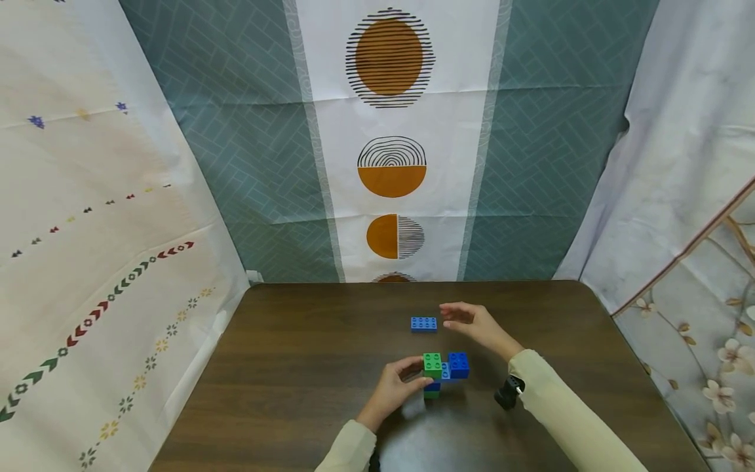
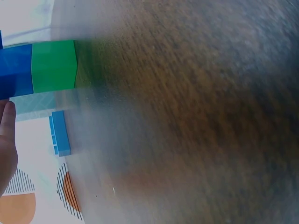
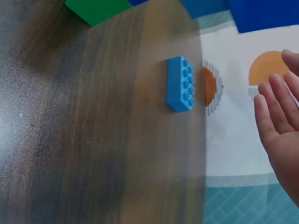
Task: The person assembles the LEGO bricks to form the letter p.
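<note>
My left hand (image 1: 394, 388) pinches a small tower of building blocks from its left side, thumb and fingers against it. A green block (image 1: 432, 362) tops the tower. From its middle a light blue block (image 1: 445, 372) juts right and carries a dark blue block (image 1: 459, 365). Lower down are another blue block (image 2: 16, 70) and, at the bottom, a green block (image 2: 53, 66). Beyond the tower a light blue eight-stud block (image 1: 423, 324) lies studs up on the table. My right hand (image 1: 476, 326) hovers just right of it, fingers relaxed, holding nothing and apart from it.
The brown wooden table (image 1: 307, 367) reaches back to a teal and white patterned cloth (image 1: 392, 190). Pale printed cloths hang at the left (image 1: 118, 262) and right. A black wrist camera (image 1: 508, 392) sits at the right cuff.
</note>
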`<action>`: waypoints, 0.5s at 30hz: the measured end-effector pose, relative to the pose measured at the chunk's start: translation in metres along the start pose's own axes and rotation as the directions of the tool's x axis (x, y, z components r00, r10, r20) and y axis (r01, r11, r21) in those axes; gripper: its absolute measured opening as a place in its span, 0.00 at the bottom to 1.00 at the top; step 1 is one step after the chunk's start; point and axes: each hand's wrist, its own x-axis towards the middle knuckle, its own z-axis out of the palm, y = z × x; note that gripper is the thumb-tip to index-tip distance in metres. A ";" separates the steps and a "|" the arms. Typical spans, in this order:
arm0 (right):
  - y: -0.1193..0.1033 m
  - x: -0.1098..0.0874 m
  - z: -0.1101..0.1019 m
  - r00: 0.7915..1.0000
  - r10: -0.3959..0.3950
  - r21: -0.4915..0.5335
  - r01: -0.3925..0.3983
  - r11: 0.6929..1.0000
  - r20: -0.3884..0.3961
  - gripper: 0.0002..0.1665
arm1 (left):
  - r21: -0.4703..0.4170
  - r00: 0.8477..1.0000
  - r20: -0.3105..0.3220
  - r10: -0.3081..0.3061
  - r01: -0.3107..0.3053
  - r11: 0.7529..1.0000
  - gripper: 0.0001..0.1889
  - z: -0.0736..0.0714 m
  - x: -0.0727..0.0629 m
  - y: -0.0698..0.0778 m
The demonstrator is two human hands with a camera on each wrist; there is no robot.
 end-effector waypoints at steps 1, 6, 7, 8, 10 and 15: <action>0.002 0.002 0.001 1.000 0.002 -0.001 -0.002 1.000 -0.006 0.24 | -0.003 1.000 0.000 0.000 0.000 1.000 0.18 0.000 0.000 0.000; 0.013 0.011 0.004 0.999 0.011 0.012 -0.011 1.000 -0.035 0.25 | -0.011 1.000 0.004 -0.001 0.001 1.000 0.18 -0.001 0.000 -0.001; 0.016 0.013 0.005 0.999 0.016 0.017 -0.016 1.000 -0.038 0.25 | -0.011 1.000 0.004 -0.001 0.001 1.000 0.18 -0.001 0.000 -0.001; 0.020 0.015 0.005 0.999 0.023 0.025 -0.022 0.999 -0.037 0.26 | -0.010 1.000 0.004 -0.001 0.001 1.000 0.18 -0.001 0.000 -0.001; 0.026 0.018 0.007 0.999 0.035 0.031 -0.033 0.999 -0.037 0.27 | -0.008 1.000 0.003 -0.003 0.003 1.000 0.18 -0.001 0.000 -0.001; 0.043 0.022 0.012 0.995 0.088 0.012 -0.087 0.996 -0.055 0.28 | 0.008 1.000 -0.004 -0.017 0.017 1.000 0.18 0.000 0.000 -0.001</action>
